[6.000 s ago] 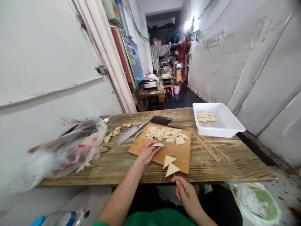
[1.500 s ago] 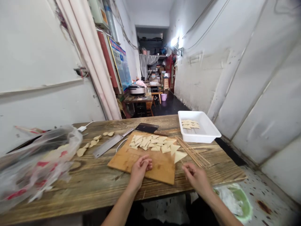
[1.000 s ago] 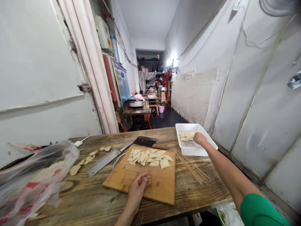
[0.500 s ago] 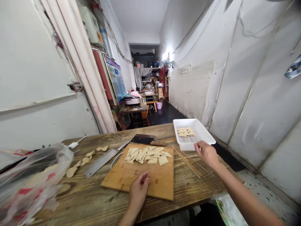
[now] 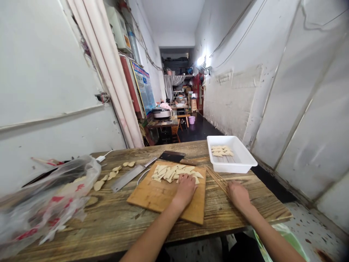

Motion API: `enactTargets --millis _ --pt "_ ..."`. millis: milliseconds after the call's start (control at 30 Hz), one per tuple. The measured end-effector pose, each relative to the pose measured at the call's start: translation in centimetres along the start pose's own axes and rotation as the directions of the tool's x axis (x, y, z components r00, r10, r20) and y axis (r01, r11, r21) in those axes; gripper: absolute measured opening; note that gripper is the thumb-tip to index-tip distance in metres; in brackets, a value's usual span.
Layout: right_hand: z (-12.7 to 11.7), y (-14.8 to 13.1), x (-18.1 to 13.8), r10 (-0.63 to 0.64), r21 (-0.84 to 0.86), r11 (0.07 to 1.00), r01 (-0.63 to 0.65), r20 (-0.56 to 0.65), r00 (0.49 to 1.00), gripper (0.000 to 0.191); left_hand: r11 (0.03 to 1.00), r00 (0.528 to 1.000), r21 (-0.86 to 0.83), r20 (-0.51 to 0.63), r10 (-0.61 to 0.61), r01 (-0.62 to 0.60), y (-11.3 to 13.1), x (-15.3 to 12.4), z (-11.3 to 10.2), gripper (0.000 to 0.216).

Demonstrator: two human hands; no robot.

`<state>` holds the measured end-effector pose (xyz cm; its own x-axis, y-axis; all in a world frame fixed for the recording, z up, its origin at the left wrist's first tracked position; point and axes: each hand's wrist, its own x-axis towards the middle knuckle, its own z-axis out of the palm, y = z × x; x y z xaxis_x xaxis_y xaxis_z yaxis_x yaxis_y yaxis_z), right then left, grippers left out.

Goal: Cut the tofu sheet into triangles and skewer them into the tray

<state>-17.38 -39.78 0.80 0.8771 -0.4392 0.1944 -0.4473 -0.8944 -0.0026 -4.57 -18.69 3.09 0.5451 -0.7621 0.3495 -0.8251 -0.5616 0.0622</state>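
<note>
On the wooden cutting board (image 5: 163,196) lies a pile of flat, pale cut food pieces (image 5: 166,171). My left hand (image 5: 187,189) reaches over the pile's right end, its fingers bent down and closed on a pale piece that they mostly cover. To the right of the board, thin wooden skewers (image 5: 215,177) lie in a loose bundle on the table. My right hand (image 5: 238,193) is at their near end, fingertips pinched on a skewer. Beyond it, a white plastic tray (image 5: 234,167) holds several skewered pale pieces (image 5: 222,150).
A dark-bladed cleaver (image 5: 171,156) lies behind the board, and another cleaver (image 5: 128,178) to its left. Uncut pale slices (image 5: 111,175) trail towards a clear plastic bag (image 5: 60,196). A lined bin (image 5: 283,240) stands below the table. A person (image 5: 180,99) sits far back.
My left hand has moved forward from the board's near part onto the pieces. My right hand has left the tray, where a skewer now lies, and come back to the skewer bundle.
</note>
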Motion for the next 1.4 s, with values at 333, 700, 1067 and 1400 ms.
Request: enactTargets --millis 333,700,1067,1400 --pt "-1.3 -0.8 1.2 0.036 -0.119 0.993 -0.02 0.135 0.99 0.019 0.973 0.954 0.118 0.251 0.163 -0.198 0.3 3.0 -0.3 0.027" --pt "-2.1 -0.7 1.4 0.058 -0.13 0.991 -0.031 0.212 0.976 0.021 0.963 0.976 0.163 -0.003 0.217 -0.214 -0.1 0.5 0.7 0.023" --pt "-3.9 0.8 0.4 0.063 0.219 0.973 -0.077 0.073 0.995 0.014 0.875 0.916 -0.482 -0.322 -0.237 0.057 -6.7 -6.5 -0.8 0.03" --pt "-1.9 -10.3 -7.3 -0.116 0.92 0.368 -0.134 0.189 0.975 0.021 0.44 0.753 -0.855 -0.092 -0.652 0.276 -9.3 -7.8 1.4 0.025"
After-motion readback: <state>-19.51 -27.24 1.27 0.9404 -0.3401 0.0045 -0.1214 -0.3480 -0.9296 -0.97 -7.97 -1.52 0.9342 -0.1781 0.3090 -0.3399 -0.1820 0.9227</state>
